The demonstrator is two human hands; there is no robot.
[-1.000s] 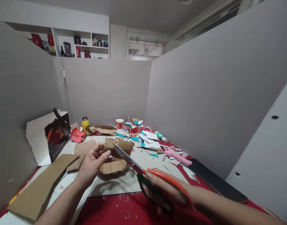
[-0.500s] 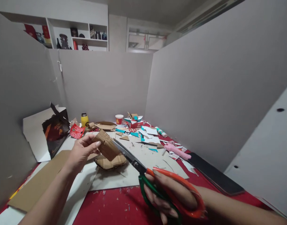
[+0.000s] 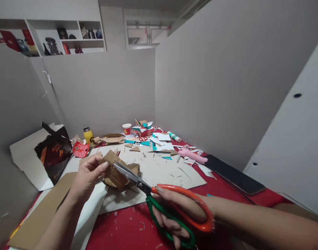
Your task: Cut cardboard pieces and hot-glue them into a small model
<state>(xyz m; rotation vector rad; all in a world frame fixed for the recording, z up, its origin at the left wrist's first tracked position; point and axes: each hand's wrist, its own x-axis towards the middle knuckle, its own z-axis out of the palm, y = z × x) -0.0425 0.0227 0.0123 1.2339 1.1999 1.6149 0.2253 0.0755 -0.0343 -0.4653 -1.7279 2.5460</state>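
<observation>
1. In the centre left of the frame my left hand (image 3: 87, 175) pinches a small folded piece of brown corrugated cardboard (image 3: 114, 170). The grip is closed on its left edge, thumb above and fingers under, so the free part stands out to the right, where the blades can reach it.

2. In the lower centre my right hand (image 3: 179, 211) is closed through the loops of the big scissors with one orange and one green handle (image 3: 159, 198). The steel blades point up and left and lie against the cardboard piece. I cannot tell how far they are parted.

3. The piece is held a little above the desk (image 3: 117, 229), over a flat white board (image 3: 161, 173). I judge this keeps the lower blade free of the surface.

4. Just under the piece lies a rounded brown cardboard scrap (image 3: 134, 169).

5. A long flat brown cardboard sheet (image 3: 41, 211) lies at lower left, near the left forearm.

6. Farther back, a pink glue gun (image 3: 191, 155) and a yellow bottle (image 3: 87, 134) rest well apart from both hands, outside the cutting place.
</observation>
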